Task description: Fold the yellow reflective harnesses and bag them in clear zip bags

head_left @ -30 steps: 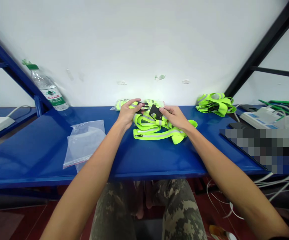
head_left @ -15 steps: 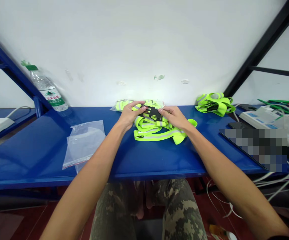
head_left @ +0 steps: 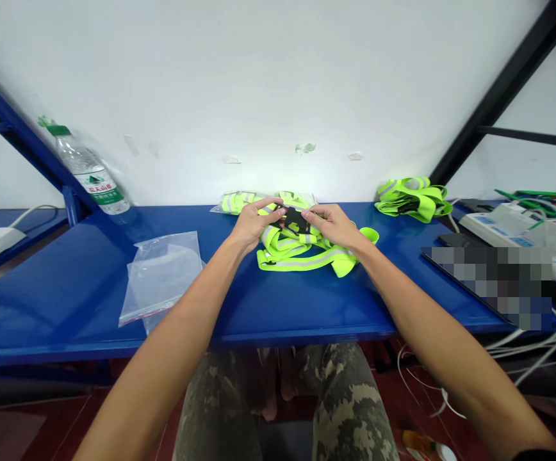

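"What do you see in the hands?"
"I've got the left hand (head_left: 252, 225) pinching one side of the black buckle (head_left: 298, 220), the right hand (head_left: 332, 224) pinching the other, both grips narrow! Is it fully latched? From out here I can't tell!"
"And the strap?"
"Neon yellow, grey-striped strap (head_left: 302, 262), looped on the blue table (head_left: 302, 310), right under the buckle!"
"Around it?"
"Clear bags (head_left: 165, 275) to the left, bagged bundle (head_left: 239, 202) just behind, loose bundle (head_left: 415, 200) off right!"
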A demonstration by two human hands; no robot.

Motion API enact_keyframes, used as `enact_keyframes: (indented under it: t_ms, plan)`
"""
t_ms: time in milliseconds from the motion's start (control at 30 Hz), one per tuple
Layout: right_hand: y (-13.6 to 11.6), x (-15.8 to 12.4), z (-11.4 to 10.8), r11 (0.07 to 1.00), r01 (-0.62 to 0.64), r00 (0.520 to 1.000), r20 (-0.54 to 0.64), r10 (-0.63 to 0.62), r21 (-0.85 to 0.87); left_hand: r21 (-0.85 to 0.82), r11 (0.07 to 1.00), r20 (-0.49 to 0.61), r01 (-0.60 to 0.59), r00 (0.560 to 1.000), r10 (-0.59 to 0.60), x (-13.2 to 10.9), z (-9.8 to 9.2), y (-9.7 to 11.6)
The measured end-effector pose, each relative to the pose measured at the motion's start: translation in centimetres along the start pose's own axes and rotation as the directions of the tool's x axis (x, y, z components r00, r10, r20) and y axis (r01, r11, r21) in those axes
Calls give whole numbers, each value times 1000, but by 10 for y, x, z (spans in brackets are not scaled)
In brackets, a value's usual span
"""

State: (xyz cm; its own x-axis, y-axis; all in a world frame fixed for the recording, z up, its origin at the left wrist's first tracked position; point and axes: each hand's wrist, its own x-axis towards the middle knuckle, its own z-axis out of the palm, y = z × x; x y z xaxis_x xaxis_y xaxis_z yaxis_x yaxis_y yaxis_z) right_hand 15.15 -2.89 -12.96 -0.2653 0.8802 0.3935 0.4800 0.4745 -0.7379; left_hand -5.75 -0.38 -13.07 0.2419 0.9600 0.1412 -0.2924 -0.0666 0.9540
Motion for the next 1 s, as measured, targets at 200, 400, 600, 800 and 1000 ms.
enact_keyframes:
  t_ms: [200,400,600,800,1000]
  plan:
    - [0,2,0,1000,0,1000,-4,0,-4,-32,999,-10,-14,1000,13,1,6,-6]
    - [-4,2,-1,1000,-8,1000,16,9,-5,-59,998,-1,3,1000,-3,-1,12,-10]
    - [-25,0,-22,994,46,995,94,-37,-95,-70,997,-7,-23,1000,23,0,19,13]
    - [-49,8,-78,964,5,978,203,51,-266,-88,984,-220,-158,966,135,20,10,74]
    - [-71,3,-121,918,-55,975,179,135,-393,85,995,-298,-48,952,72,20,3,115]
